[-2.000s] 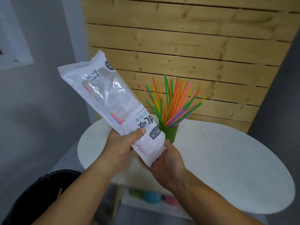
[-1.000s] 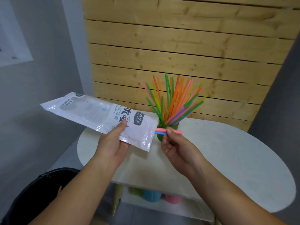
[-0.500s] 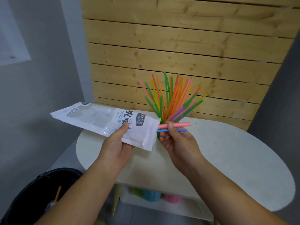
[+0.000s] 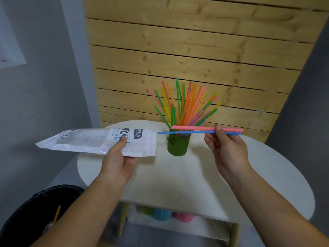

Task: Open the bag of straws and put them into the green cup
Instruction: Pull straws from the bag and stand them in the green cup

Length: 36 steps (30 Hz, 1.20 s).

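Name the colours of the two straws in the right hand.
Pink and blue, head view.

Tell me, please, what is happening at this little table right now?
A person is emptying a bag of straws into a green cup on the white table. The left hand holds the almost flat bag level, while the right hand pinches a pink straw and a blue straw, both pulled clear of the bag. The cup already holds a fan of coloured straws.

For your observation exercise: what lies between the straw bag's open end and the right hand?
In the head view, the green cup of straws, crossed by the pink straw and blue straw.
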{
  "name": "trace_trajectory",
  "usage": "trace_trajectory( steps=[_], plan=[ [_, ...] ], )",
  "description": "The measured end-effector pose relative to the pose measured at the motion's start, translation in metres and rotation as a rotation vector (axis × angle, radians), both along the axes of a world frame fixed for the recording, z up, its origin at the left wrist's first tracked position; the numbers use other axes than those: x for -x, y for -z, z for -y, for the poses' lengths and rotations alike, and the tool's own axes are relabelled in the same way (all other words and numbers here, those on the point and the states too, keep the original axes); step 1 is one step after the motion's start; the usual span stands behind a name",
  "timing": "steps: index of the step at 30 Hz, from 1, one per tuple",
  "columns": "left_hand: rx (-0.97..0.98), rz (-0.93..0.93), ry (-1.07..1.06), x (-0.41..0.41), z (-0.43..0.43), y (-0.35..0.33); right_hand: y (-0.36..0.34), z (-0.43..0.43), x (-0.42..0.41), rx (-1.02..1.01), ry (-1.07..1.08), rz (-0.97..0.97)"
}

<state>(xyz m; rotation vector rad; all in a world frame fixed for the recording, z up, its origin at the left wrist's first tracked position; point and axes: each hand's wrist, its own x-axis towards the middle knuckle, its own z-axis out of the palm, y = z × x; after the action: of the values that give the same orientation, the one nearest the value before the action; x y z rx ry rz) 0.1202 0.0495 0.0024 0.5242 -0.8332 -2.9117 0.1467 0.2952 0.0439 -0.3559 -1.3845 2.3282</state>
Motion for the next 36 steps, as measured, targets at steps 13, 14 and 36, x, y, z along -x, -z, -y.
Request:
trace_trajectory(
  steps=[13,14,36],
  plan=[
    [-0.037,0.026,-0.054,0.01,0.002,0.004,-0.007,-0.016,-0.01,-0.064,-0.079,-0.057],
    [-0.038,0.027,-0.055,0.01,0.002,0.003,-0.007,-0.015,-0.012,-0.074,-0.092,-0.046],
    [0.031,-0.002,0.029,-0.005,-0.015,0.0,-0.009,-0.016,0.011,-0.722,0.022,0.075]
  ],
)
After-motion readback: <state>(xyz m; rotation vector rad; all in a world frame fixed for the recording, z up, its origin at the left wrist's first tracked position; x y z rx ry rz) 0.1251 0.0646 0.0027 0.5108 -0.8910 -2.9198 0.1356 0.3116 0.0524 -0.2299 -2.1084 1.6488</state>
